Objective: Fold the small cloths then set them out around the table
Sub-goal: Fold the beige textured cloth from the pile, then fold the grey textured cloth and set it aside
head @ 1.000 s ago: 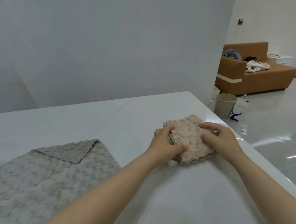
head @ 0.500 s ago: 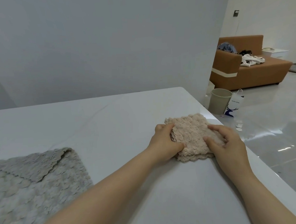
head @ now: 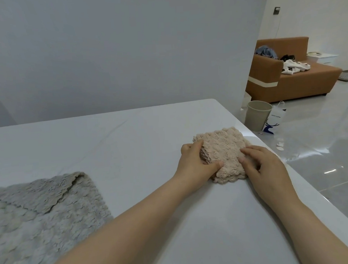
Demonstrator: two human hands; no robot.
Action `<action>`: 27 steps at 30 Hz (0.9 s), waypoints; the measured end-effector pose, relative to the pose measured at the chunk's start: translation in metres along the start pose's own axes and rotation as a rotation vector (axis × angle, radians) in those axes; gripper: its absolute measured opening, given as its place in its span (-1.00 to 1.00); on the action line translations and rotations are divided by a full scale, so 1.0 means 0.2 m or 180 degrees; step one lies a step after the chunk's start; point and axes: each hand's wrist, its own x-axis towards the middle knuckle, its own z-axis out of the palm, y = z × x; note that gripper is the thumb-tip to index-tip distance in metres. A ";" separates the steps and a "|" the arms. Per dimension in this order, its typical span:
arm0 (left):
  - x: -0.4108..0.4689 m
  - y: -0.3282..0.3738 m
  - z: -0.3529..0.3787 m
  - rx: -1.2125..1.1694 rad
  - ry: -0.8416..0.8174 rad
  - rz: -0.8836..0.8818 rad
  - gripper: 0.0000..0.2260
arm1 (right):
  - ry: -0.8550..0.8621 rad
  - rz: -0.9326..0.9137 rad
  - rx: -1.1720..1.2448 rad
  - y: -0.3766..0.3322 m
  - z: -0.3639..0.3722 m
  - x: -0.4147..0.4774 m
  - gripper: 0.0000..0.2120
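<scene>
White glossy table (head: 129, 138) fills most of the view, and its right edge runs past a shiny tiled floor. Beyond that edge, against the far wall, stands a brown sofa (head: 307, 80) with clothes heaped on its seat. A grey fluffy cloth (head: 42, 215) lies spread on the table at the near left, one corner turned over onto itself. On the floor just past the table's far right corner stands a pale bin (head: 257, 115), with a white paper bag (head: 273, 120) beside it. A beige cloth (head: 224, 147), folded into a thick small square, rests on the table near the right edge. The left hand (head: 197, 163) grips its left side, fingers curled round the layered edge and thumb on top. The right hand (head: 265, 167) lies on its right side, fingers and thumb lightly bent and pressing down.
</scene>
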 end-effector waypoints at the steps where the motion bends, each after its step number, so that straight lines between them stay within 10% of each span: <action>1: -0.02 0.01 0.00 -0.0116 0.0079 0.0001 -0.32 | -0.0043 0.0001 -0.0062 0.01 0.00 0.00 -0.71; 27: -1.31 -0.18 -0.84 -0.0160 0.0884 -0.0158 -0.77 | -0.1316 -0.0986 0.0467 -0.93 0.03 -0.64 -0.76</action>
